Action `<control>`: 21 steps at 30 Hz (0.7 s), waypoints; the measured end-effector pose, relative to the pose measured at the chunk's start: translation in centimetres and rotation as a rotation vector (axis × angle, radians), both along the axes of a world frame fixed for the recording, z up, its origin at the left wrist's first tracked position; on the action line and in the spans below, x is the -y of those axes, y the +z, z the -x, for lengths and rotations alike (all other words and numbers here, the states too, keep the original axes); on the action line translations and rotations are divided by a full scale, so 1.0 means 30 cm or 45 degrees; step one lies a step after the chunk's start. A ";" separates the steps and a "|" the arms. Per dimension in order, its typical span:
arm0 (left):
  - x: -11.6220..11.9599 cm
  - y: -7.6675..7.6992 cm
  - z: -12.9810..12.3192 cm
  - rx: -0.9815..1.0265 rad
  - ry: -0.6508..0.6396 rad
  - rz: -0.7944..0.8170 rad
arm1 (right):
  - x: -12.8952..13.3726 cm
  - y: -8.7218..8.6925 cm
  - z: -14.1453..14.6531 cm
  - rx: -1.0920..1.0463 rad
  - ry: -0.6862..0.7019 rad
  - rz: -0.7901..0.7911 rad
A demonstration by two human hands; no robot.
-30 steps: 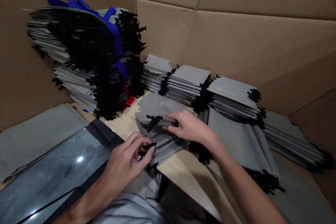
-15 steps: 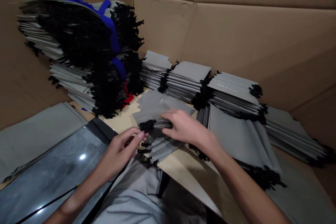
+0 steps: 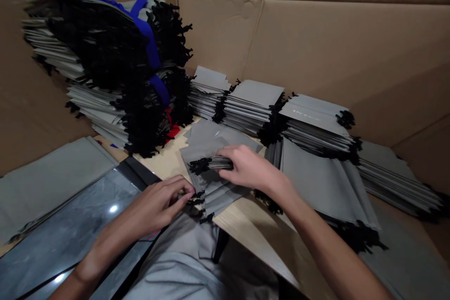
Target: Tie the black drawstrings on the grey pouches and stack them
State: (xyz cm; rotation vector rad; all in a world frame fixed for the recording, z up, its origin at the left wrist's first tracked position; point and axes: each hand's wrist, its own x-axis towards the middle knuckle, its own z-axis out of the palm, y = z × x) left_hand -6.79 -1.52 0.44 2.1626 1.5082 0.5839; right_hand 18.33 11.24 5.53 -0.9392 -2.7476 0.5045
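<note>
My right hand point(image 3: 242, 164) is closed around a small bundle of flat grey drawstring pouches point(image 3: 221, 163), whose black cord ends stick out to the left. Beneath it, more grey pouches point(image 3: 221, 199) lie fanned out over the table edge. My left hand point(image 3: 168, 204) is at the near left corner of this fan, thumb and fingers pinched at a black cord point(image 3: 197, 197). Its fingertips partly hide what they grip. Behind both hands lie loose grey pouches point(image 3: 211, 133).
Several stacks of grey pouches point(image 3: 253, 91) line the cardboard wall point(image 3: 316, 42). A draped pile point(image 3: 319, 183) lies right of my right arm. Tall bundles tied with blue ribbon point(image 3: 151, 47) stand at left, beside a dark glossy panel point(image 3: 87, 211) and the wooden tabletop point(image 3: 260, 229).
My left hand has moved down from the held bundle's cords to those of the fanned pouches below. My right hand keeps its bundle and has barely moved.
</note>
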 end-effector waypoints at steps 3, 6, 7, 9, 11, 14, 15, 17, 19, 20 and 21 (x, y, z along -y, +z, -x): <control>0.018 0.015 0.017 -0.032 0.017 0.102 | 0.000 -0.002 0.000 0.005 -0.008 -0.002; 0.028 0.011 0.016 -0.090 0.013 0.131 | 0.003 -0.002 0.002 0.013 -0.024 -0.010; 0.029 0.008 0.011 -0.103 0.014 0.111 | 0.004 -0.001 0.002 0.015 -0.027 -0.013; 0.026 0.002 -0.001 -0.108 0.020 0.071 | 0.006 0.001 0.004 0.018 -0.032 -0.019; 0.022 -0.001 -0.011 -0.092 0.010 0.055 | 0.008 0.003 0.006 0.021 -0.037 -0.022; 0.018 0.005 -0.017 -0.068 -0.006 0.052 | 0.008 0.005 0.007 0.024 -0.035 -0.021; 0.018 0.009 -0.017 -0.038 -0.002 0.060 | 0.006 0.006 0.006 0.024 -0.032 -0.020; 0.015 0.017 -0.018 0.083 0.031 0.108 | 0.004 0.005 0.004 0.028 -0.028 -0.017; 0.010 0.020 -0.022 0.306 0.115 0.255 | 0.005 0.001 0.003 0.038 -0.023 -0.010; 0.006 0.019 -0.024 0.421 0.161 0.353 | 0.006 -0.003 0.003 0.046 -0.016 -0.004; 0.002 0.016 -0.027 0.522 0.203 0.449 | 0.008 -0.007 0.004 0.056 -0.005 0.004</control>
